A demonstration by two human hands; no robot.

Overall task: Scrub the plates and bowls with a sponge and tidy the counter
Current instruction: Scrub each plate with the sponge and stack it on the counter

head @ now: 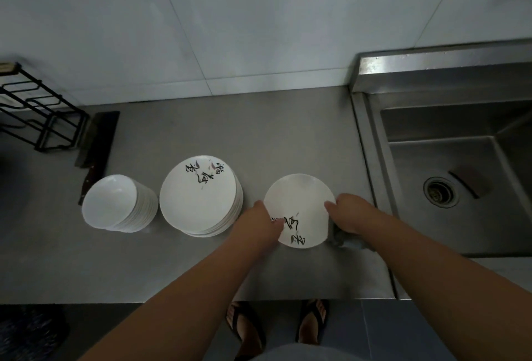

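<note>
The white round ceramic plate with black brush lettering is face up over the grey steel counter, just beside the steel sink, with its lettering at the edge nearest the person; being round, it has no long axis. The left hand pinches its left rim, thumb on the face, and the right hand clasps the right rim, above a crumpled grey thing I cannot identify. To the left stand a stack of matching plates and a stack of white bowls.
</note>
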